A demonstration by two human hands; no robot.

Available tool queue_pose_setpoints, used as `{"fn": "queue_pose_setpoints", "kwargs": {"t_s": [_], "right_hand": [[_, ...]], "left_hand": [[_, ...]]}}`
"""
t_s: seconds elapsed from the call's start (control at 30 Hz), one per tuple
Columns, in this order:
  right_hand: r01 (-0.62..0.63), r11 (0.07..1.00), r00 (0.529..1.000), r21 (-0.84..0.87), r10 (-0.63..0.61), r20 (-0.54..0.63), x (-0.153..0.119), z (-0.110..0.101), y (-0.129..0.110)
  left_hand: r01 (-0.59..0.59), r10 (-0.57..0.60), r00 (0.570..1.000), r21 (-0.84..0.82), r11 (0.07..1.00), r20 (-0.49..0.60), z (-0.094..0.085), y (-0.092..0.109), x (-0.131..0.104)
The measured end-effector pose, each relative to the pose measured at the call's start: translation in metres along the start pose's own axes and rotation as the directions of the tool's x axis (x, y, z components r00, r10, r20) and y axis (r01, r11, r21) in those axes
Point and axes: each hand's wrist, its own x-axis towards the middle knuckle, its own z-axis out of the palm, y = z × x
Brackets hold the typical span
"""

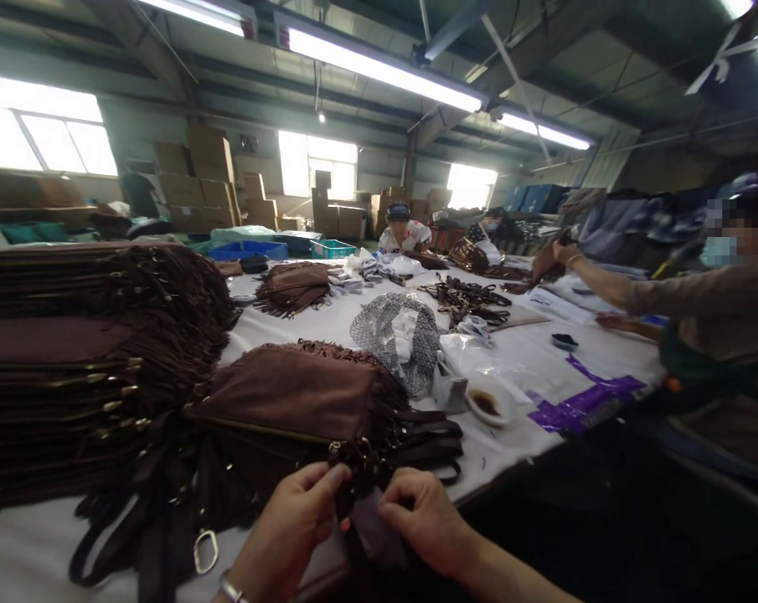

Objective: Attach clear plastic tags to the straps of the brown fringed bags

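Observation:
A brown fringed bag (pixel 296 389) lies on top of others at the near edge of the table, its zip facing me. My left hand (pixel 294 523) is closed in a pinch on a dark brown strap end at the bag's metal hardware. Close beside it, my right hand (pixel 425 519) pinches the edge of a greyish tag (pixel 373 521) hanging below the bag's corner. The tag looks blurred, and how it joins the bag is hidden by my fingers. Dark straps (pixel 425 435) spill out to the right of the bag.
A tall stack of brown fringed bags (pixel 52 368) stands at left, with loose straps and a metal clasp (pixel 206 551) in front. Right of the bag are a patterned cloth (pixel 379 327), a small dish of dark liquid (pixel 487 406) and purple tape (pixel 589 402). A co-worker (pixel 718 310) works at right.

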Motion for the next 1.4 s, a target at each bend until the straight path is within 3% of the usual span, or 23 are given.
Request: {"fn": "queue_pose_setpoints", "kwargs": {"t_s": [0.3, 0.73, 0.87, 1.23, 1.4], "right_hand": [[-0.03, 0.997, 0.999, 0.07, 0.031, -0.014, -0.013, -0.002, 0.002], [-0.054, 0.989, 0.999, 0.137, 0.054, 0.006, -0.018, 0.0, 0.003], [-0.07, 0.988, 0.997, 0.14, 0.072, -0.005, -0.018, 0.0, 0.002], [-0.233, 0.941, 0.972, 0.245, 0.235, 0.021, -0.016, 0.008, 0.003], [-0.293, 0.916, 0.956, 0.274, 0.288, 0.059, -0.007, 0.017, -0.004]], "left_hand": [[-0.075, 0.093, 0.986, 0.126, 0.989, -0.137, 0.013, -0.02, 0.013], [-0.074, 0.069, 0.983, -0.023, 0.997, -0.168, 0.021, -0.022, 0.011], [-0.068, 0.066, 0.98, -0.007, 0.998, -0.187, 0.019, -0.025, 0.012], [-0.158, 0.198, 0.948, 0.174, 0.972, -0.248, 0.011, -0.033, 0.012], [-0.118, 0.172, 0.96, 0.24, 0.964, -0.222, 0.006, -0.027, 0.014]]}}
